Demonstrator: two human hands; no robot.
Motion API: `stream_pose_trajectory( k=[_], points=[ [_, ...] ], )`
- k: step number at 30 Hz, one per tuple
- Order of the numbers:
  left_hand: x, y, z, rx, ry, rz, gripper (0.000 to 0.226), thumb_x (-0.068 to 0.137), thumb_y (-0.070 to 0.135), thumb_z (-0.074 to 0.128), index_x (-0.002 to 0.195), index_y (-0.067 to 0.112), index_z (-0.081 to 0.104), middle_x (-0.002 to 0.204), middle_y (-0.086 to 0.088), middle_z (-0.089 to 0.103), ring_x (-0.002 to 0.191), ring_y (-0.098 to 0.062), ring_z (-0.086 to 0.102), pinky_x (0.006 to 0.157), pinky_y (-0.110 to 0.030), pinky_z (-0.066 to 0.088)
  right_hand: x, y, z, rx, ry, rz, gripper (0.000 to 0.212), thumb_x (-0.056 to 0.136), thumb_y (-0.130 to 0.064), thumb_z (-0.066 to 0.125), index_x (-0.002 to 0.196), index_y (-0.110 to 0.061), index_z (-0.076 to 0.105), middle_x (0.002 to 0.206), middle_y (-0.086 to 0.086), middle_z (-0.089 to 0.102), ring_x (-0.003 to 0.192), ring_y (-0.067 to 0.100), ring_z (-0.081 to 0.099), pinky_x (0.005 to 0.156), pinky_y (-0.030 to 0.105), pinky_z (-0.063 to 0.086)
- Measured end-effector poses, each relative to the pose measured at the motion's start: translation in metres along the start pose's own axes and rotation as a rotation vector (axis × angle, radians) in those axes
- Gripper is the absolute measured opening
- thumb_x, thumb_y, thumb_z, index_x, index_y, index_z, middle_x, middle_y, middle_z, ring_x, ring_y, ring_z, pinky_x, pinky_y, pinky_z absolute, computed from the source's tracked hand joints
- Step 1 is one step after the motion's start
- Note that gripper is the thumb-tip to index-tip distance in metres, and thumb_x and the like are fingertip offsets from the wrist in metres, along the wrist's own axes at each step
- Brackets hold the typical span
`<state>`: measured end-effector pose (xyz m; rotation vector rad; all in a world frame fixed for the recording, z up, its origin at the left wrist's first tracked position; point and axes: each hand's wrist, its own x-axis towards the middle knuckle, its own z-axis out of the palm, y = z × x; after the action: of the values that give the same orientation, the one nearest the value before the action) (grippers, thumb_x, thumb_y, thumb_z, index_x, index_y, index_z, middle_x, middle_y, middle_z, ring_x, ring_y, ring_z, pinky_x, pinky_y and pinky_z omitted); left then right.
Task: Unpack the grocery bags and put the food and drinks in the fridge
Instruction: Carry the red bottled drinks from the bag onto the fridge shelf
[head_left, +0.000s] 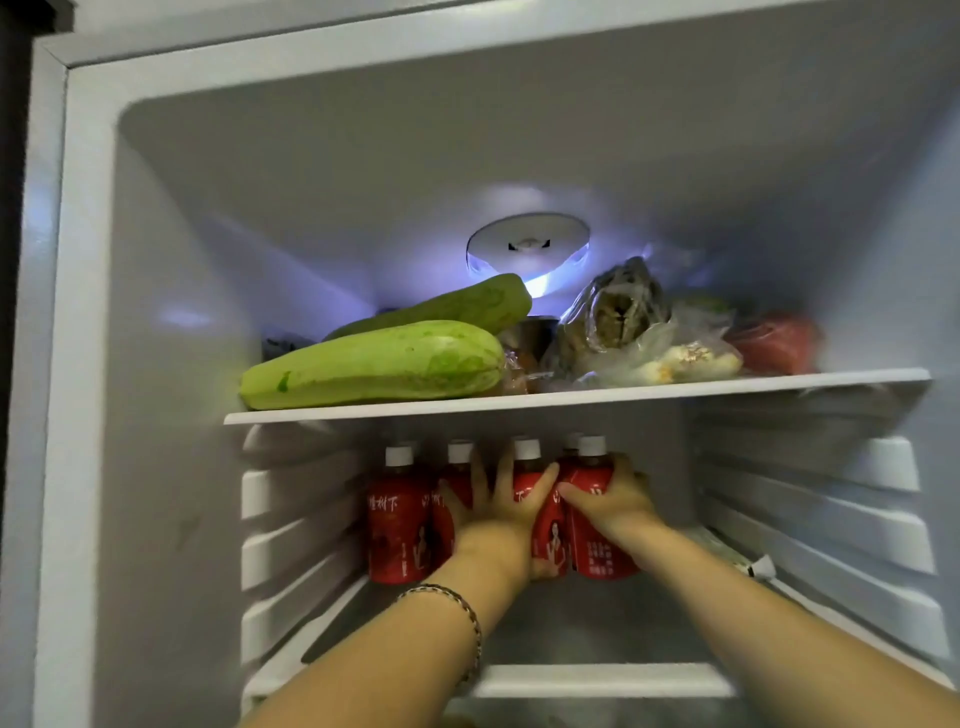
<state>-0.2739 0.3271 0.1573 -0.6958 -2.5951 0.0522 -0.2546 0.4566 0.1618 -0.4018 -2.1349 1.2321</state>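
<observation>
Forearms enter low in my view, a braided bracelet (457, 608) on the left wrist. I log the left hand (493, 504) with fingers (480, 475) spread wide and straight, pressed on the fronts of the red bottles (397, 525), which stand in a row low in the fridge (171, 312). The right hand (615, 501) has thumb and fingers curled round the rightmost bottle (602, 551), which is upright and touches its neighbour. The upper shelf (571, 399) above carries two green squashes (374, 366) and bagged food (623, 332). Farthest back, the lamp (527, 249) is lit.

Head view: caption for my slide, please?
Left hand presses, right hand grips red bottles on a fridge shelf below green squashes.
</observation>
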Motion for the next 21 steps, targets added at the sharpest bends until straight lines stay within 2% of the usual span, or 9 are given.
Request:
stream_pose_trajectory(
  k=[2,5,9,12,15,17,18,19,21],
  points=[
    [0.005,-0.001,0.002,0.012,-0.023,-0.022,0.100,0.080,0.055,0.063,0.145,0.047,-0.012,0.157,-0.009,-0.017,0.141,-0.038,-0.022,0.106,-0.071,-0.002,-0.001,0.002,0.002,0.038,-0.053,0.010,0.068,0.083,-0.027,0.069,0.137,-0.014,0.030,0.134,0.017,0.042,0.120,0.035,0.049,0.102,0.041,0.042],
    [0.006,-0.002,0.003,-0.022,-0.039,-0.032,0.096,0.080,0.052,0.064,0.146,0.047,-0.007,0.157,-0.007,-0.008,0.144,-0.034,-0.017,0.106,-0.071,-0.003,-0.006,0.014,0.007,-0.076,-0.088,-0.010,0.085,0.082,-0.018,0.067,0.146,-0.025,0.011,0.138,0.018,0.037,0.123,0.035,0.047,0.101,0.039,0.042],
    [0.005,0.000,0.002,-0.010,-0.067,-0.053,0.096,0.081,0.052,0.061,0.146,0.046,-0.009,0.158,-0.005,-0.009,0.144,-0.031,-0.016,0.109,-0.068,-0.004,-0.013,0.016,0.017,-0.313,-0.073,0.013,0.098,0.088,-0.029,0.061,0.149,-0.024,-0.015,0.140,0.020,0.029,0.128,0.034,0.042,0.105,0.042,0.040],
    [0.004,0.004,-0.003,-0.004,-0.069,-0.061,0.093,0.086,0.048,0.058,0.146,0.044,-0.013,0.157,-0.006,-0.018,0.145,-0.027,-0.018,0.110,-0.066,-0.005,-0.010,0.013,0.014,-0.387,-0.073,0.008,0.098,0.090,-0.033,0.059,0.148,-0.022,-0.020,0.142,0.021,0.026,0.128,0.034,0.041,0.106,0.042,0.039],
    [-0.004,0.002,-0.009,-0.015,-0.089,-0.051,0.083,0.093,0.040,0.051,0.146,0.043,-0.012,0.157,-0.007,-0.021,0.146,-0.025,-0.014,0.113,-0.061,0.000,-0.015,0.009,0.004,-0.465,-0.151,-0.019,0.102,0.088,-0.028,0.059,0.146,-0.018,-0.025,0.142,0.022,0.029,0.126,0.033,0.045,0.104,0.039,0.040],
    [-0.013,0.001,-0.017,-0.032,-0.129,-0.062,0.075,0.095,0.032,0.048,0.149,0.040,-0.004,0.159,-0.006,-0.013,0.147,-0.027,0.002,0.116,-0.052,0.011,-0.025,0.002,-0.006,-0.537,-0.203,-0.026,0.098,0.088,-0.026,0.058,0.148,-0.008,-0.018,0.143,0.022,0.033,0.128,0.032,0.045,0.104,0.036,0.040],
    [-0.019,0.003,-0.023,-0.045,-0.143,-0.073,0.071,0.094,0.029,0.049,0.150,0.035,0.006,0.160,-0.006,-0.002,0.145,-0.028,0.015,0.116,-0.047,0.019,-0.031,-0.002,-0.012,-0.560,-0.220,-0.045,0.090,0.088,-0.026,0.057,0.148,-0.003,-0.006,0.141,0.021,0.038,0.126,0.032,0.047,0.102,0.034,0.041],
    [-0.026,0.006,-0.031,-0.057,-0.139,-0.080,0.062,0.094,0.026,0.050,0.149,0.028,0.021,0.157,-0.008,0.016,0.139,-0.028,0.030,0.112,-0.043,0.028,-0.038,-0.007,-0.019,-0.570,-0.221,-0.078,0.077,0.088,-0.026,0.056,0.147,-0.001,0.014,0.137,0.019,0.046,0.122,0.032,0.051,0.098,0.033,0.044],
    [-0.045,0.012,-0.046,-0.081,-0.079,-0.069,0.036,0.095,0.025,0.048,0.129,0.016,0.050,0.137,-0.008,0.048,0.121,-0.028,0.051,0.099,-0.037,0.039,-0.059,-0.019,-0.038,-0.566,-0.198,-0.152,0.039,0.087,-0.022,0.053,0.123,-0.005,0.052,0.120,0.016,0.060,0.108,0.032,0.060,0.084,0.029,0.047]
  ],
)
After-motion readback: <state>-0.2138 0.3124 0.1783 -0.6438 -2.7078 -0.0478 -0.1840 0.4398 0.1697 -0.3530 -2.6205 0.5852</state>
